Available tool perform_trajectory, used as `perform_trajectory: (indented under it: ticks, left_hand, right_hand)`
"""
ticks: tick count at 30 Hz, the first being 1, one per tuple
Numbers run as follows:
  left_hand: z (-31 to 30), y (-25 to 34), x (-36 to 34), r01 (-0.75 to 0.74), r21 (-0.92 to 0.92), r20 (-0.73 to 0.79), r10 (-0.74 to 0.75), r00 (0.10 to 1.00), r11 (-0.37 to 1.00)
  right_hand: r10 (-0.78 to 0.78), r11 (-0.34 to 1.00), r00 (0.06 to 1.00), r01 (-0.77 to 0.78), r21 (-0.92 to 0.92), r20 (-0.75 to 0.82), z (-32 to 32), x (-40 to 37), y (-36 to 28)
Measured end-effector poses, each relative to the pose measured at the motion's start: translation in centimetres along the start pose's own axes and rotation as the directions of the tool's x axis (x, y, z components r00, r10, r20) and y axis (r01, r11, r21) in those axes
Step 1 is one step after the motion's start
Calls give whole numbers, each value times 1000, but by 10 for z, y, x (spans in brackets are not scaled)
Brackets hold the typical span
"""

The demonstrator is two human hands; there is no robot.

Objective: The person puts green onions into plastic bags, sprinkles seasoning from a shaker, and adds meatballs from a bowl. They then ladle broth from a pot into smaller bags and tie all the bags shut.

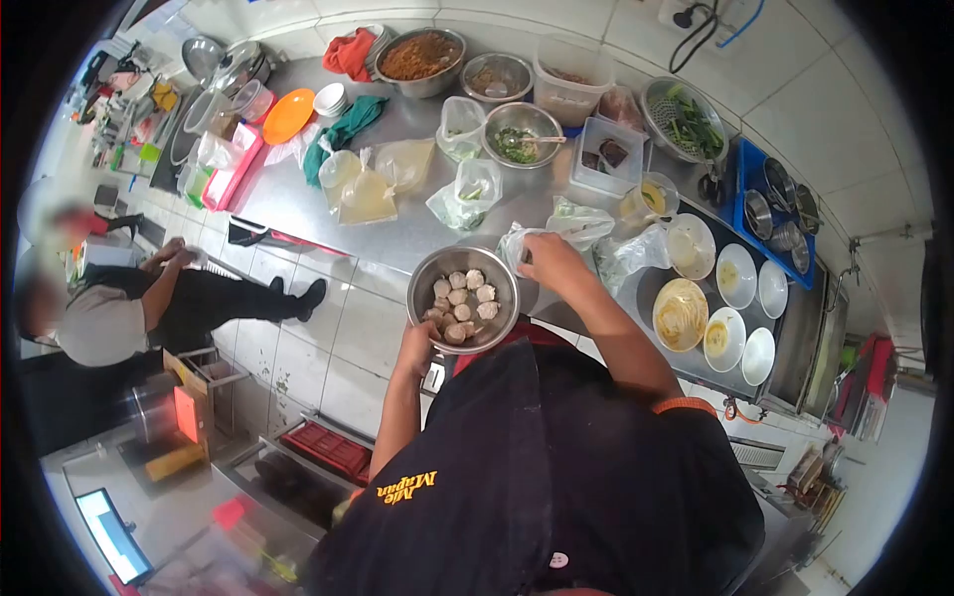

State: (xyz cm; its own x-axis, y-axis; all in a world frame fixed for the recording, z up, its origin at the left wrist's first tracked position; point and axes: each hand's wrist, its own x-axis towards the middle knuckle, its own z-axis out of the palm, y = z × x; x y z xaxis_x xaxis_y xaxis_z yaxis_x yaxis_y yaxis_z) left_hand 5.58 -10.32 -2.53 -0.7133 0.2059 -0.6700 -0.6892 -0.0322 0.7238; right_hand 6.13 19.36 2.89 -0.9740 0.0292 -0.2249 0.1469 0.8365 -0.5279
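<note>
A steel bowl with several pale round dumplings in it is held over the near edge of the counter. My left hand grips its lower left rim. To the right of the bowl, my right hand has its fingers closed on a clear plastic bag; what the bag contains is hidden. More plastic bags, one with green contents and one crumpled, lie on the counter just beyond.
On the steel counter stand bags of pale liquid, a bowl of chopped greens, a clear container and several noodle bowls. A blue tray sits at the right. Another person is at the left.
</note>
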Motion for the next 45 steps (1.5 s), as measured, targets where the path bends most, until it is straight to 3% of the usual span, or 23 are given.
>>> perform_trajectory:
  ticks: [4, 7, 10, 13, 16, 20, 23, 26, 28, 30, 32, 35, 38, 42, 45]
  left_hand:
    - [-6, 4, -3, -3, 0, -18, 3, 1000, 1000]
    - [-8, 9, -5, -31, -2, -6, 31, 1000, 1000]
    - [-3, 16, -9, -65, 27, 15, 64, 998, 998]
    - [4, 25, -9, -87, 64, 24, 86, 996, 994]
    - [13, 25, -8, -120, 26, -60, 122, 991, 992]
    - [11, 25, 0, -49, 25, -11, 49, 999, 998]
    - [11, 31, 0, -4, 34, -16, 4, 1000, 999]
    - [2, 30, 8, -58, 16, -25, 58, 998, 998]
    - [-6, 33, 9, -41, 22, -30, 42, 999, 999]
    - [-14, 32, 8, -16, 32, -38, 18, 999, 999]
    - [-12, 28, 4, -24, -8, -75, 24, 997, 1000]
    - [-21, 21, 11, -22, -4, -45, 22, 999, 1000]
    - [-19, 24, 5, -32, -38, -64, 29, 998, 999]
    - [-16, 30, -2, 9, -76, -69, -15, 998, 997]
    - [-13, 34, 1, -107, -41, -101, 102, 990, 993]
  right_hand:
    - [115, 977, 991, -125, -175, -69, -44, -24, -45]
    - [86, 987, 984, -106, -120, -156, -68, -40, -78]
    - [-328, 943, 940, 332, 29, -92, -55, -32, -96]
    - [-447, 889, 894, 442, -123, -17, 16, -11, -79]
    - [-391, 890, 914, 406, -206, 110, 58, 0, -73]
    - [-296, 806, 927, 372, -461, 230, 75, 6, -75]
    - [-173, 910, 920, 286, -299, 353, 67, 19, -74]
    - [-248, 949, 937, 286, -131, 247, 15, 30, -83]
    - [-313, 947, 948, 316, -52, 56, -29, 59, -81]
    - [-258, 959, 918, 280, 33, -300, -53, 95, -67]
    - [-274, 954, 917, 297, 37, -290, -46, 144, -42]
    - [-226, 965, 974, 227, -135, 24, -10, 190, -19]
    - [-126, 982, 982, 144, -125, 142, -16, 173, -32]
    - [-42, 973, 988, 73, -217, 148, -31, 146, -51]
    - [-55, 951, 998, 61, -302, 29, -48, 133, -69]
